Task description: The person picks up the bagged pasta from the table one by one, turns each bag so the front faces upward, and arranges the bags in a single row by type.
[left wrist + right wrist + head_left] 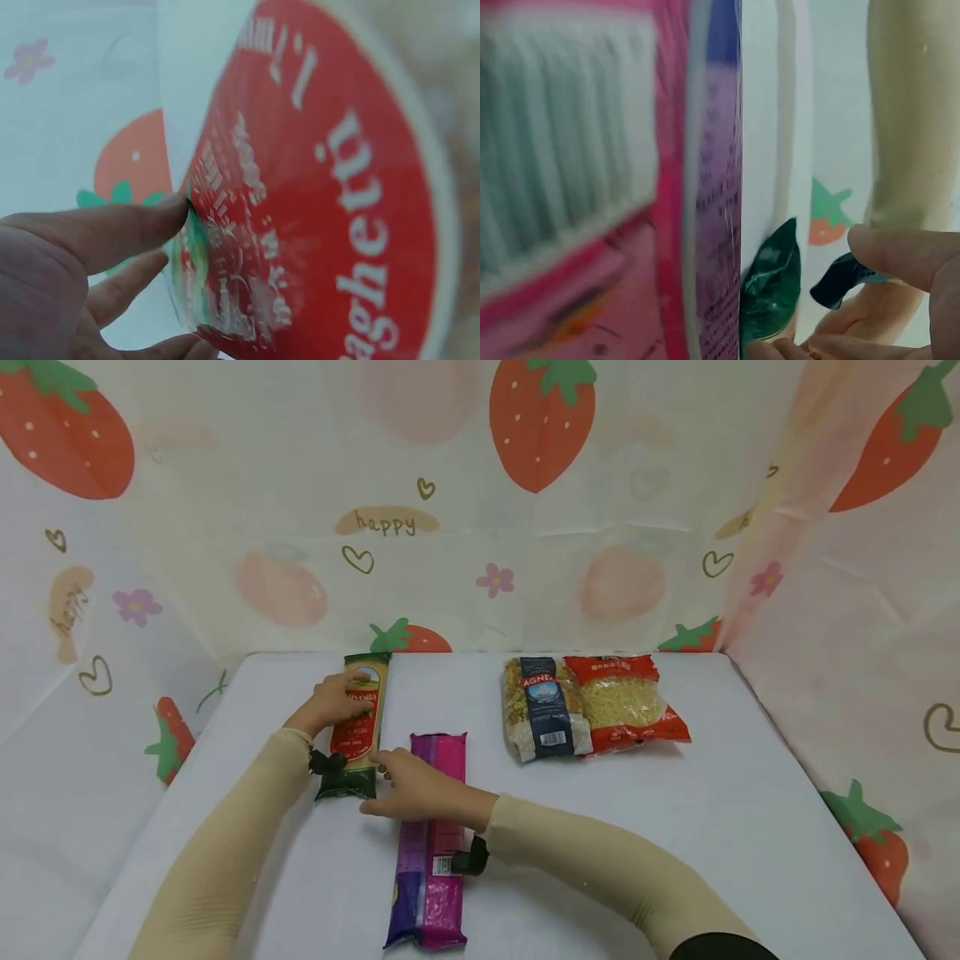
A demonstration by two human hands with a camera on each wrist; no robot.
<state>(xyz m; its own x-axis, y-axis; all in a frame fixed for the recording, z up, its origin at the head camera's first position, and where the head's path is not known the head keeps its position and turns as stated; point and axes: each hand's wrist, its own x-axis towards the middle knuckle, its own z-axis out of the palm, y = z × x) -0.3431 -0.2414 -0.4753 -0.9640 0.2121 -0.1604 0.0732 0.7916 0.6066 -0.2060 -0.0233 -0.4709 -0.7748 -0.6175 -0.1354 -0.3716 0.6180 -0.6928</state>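
Note:
A gold and dark-green spaghetti packet (352, 739) with a red label lies at the left of the table. My left hand (333, 700) reaches over its upper part from the left, fingers extended across the front. Up close, the left thumb (142, 229) meets the edge of the red label (322, 187). My right hand (420, 787) extends over a long pink and purple packet (442, 902), its spread fingertips close by the spaghetti packet's lower right edge. The right wrist view shows the packet's green end (774, 285) beyond the pink one, near the right thumb (900, 255).
Toward the back right, a pasta bag (546, 710) with a dark-blue band leans against a red bag of pale pasta (626, 702). A white cover lies over the table (600, 877). Strawberry-print cloth walls (465, 552) rise at the back and both sides.

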